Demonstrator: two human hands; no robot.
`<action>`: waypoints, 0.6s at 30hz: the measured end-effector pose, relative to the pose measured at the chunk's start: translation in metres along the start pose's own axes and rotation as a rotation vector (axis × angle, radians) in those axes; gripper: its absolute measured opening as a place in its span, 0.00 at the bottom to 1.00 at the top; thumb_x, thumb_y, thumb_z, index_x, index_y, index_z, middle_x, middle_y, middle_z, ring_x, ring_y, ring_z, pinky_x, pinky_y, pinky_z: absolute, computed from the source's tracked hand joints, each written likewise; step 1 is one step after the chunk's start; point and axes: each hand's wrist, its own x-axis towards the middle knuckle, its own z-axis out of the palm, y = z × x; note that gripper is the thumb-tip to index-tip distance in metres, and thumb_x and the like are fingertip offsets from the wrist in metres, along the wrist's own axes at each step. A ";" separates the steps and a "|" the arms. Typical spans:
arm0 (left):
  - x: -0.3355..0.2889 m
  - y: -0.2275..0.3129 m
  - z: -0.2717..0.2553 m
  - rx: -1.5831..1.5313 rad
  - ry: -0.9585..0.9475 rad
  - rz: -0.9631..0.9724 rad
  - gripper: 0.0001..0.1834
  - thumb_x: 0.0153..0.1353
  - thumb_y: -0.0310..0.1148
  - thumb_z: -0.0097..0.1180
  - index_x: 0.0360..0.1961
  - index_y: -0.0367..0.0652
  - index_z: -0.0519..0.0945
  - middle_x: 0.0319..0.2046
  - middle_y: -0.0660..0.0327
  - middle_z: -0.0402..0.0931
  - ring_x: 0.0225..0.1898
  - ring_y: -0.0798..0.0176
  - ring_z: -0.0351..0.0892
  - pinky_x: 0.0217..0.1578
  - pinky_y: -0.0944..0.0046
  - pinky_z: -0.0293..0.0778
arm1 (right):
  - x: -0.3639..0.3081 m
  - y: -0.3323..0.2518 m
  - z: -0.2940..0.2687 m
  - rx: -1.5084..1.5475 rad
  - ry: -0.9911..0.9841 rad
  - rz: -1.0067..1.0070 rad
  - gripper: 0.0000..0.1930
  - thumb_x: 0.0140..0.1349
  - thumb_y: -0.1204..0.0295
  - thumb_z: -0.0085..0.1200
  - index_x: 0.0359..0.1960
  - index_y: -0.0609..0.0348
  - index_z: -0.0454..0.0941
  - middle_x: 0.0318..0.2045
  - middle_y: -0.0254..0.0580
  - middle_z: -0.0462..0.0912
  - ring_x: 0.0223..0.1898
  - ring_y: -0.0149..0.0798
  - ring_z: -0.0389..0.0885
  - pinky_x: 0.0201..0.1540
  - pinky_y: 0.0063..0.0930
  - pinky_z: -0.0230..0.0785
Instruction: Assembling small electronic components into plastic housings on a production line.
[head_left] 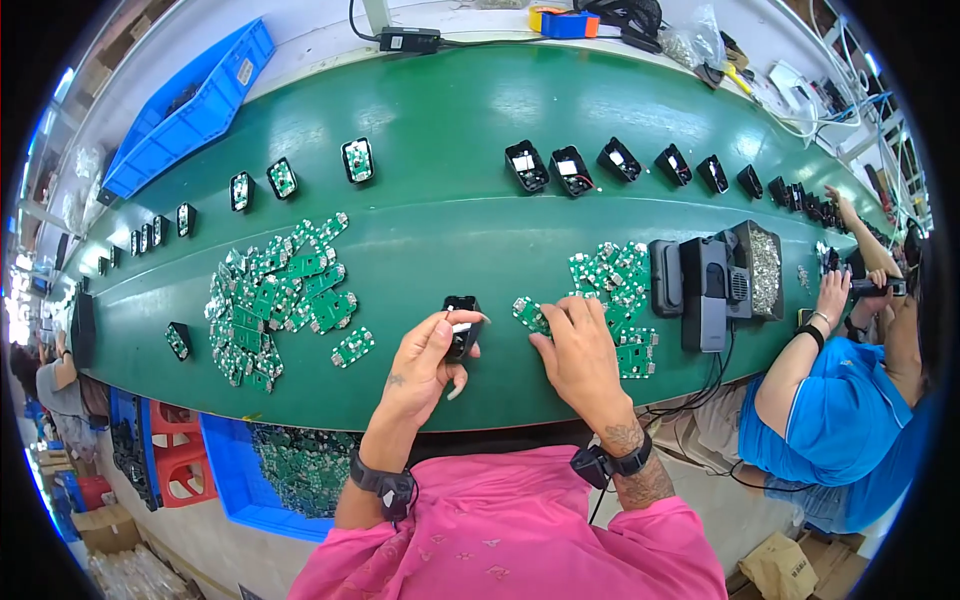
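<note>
My left hand (pixel 418 368) is closed round a small black plastic housing (pixel 461 340), held above the front part of the green bench with its opening upward. Something pale shows inside it, too small to make out. To its right, my right hand (pixel 582 352) has thumb and fingers closed on a green circuit board (pixel 530 314); the fingers cover part of the board. Just beyond that hand lies a pile of green circuit boards (pixel 622 270). A larger heap of boards (pixel 262 300) spreads to the left, with a single board (pixel 353 347) near my left hand.
Housings with boards (pixel 357 160) line the far left; open black housings (pixel 525 166) line the far right. A powered screw-feeder-like black device (pixel 704 295) stands beside a tray of small metal parts (pixel 765 270). A co-worker in blue (pixel 835 385) works at right. A blue bin (pixel 225 480) sits below.
</note>
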 end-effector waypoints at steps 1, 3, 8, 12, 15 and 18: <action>-0.001 -0.001 -0.002 0.098 0.017 0.038 0.24 0.75 0.45 0.47 0.55 0.32 0.76 0.49 0.57 0.74 0.38 0.70 0.78 0.20 0.75 0.74 | 0.001 0.000 0.001 -0.001 -0.001 -0.001 0.18 0.55 0.75 0.64 0.47 0.67 0.76 0.40 0.47 0.75 0.45 0.50 0.71 0.49 0.41 0.68; -0.003 0.002 0.003 0.187 0.033 0.062 0.21 0.74 0.43 0.50 0.50 0.35 0.82 0.47 0.62 0.68 0.37 0.73 0.74 0.19 0.77 0.69 | 0.003 -0.002 0.002 -0.115 -0.065 -0.010 0.17 0.55 0.75 0.64 0.45 0.66 0.76 0.40 0.48 0.75 0.45 0.51 0.72 0.49 0.41 0.68; -0.007 -0.004 0.003 0.669 0.162 0.374 0.13 0.69 0.36 0.56 0.45 0.40 0.87 0.52 0.57 0.71 0.46 0.67 0.75 0.40 0.68 0.75 | 0.002 -0.007 -0.001 -0.087 -0.054 0.024 0.17 0.55 0.75 0.64 0.45 0.65 0.75 0.39 0.48 0.76 0.43 0.52 0.74 0.46 0.41 0.70; -0.008 -0.005 0.000 0.935 0.169 0.546 0.11 0.68 0.34 0.58 0.44 0.41 0.87 0.50 0.53 0.74 0.48 0.62 0.77 0.44 0.64 0.76 | -0.006 -0.007 0.008 0.053 -0.049 0.147 0.15 0.60 0.76 0.63 0.45 0.66 0.73 0.32 0.45 0.80 0.28 0.45 0.81 0.29 0.35 0.73; -0.015 -0.001 0.013 0.772 0.244 0.468 0.10 0.68 0.33 0.57 0.42 0.41 0.87 0.50 0.52 0.74 0.45 0.61 0.79 0.45 0.63 0.76 | -0.007 -0.013 -0.005 1.060 0.005 0.561 0.11 0.64 0.78 0.59 0.45 0.66 0.73 0.29 0.41 0.81 0.20 0.34 0.80 0.19 0.26 0.70; -0.015 -0.003 0.019 0.823 0.154 0.553 0.08 0.67 0.29 0.58 0.41 0.40 0.86 0.54 0.52 0.71 0.40 0.61 0.80 0.42 0.63 0.76 | -0.011 -0.022 -0.003 1.454 0.033 0.551 0.09 0.67 0.79 0.56 0.46 0.66 0.75 0.31 0.40 0.80 0.20 0.27 0.78 0.18 0.20 0.70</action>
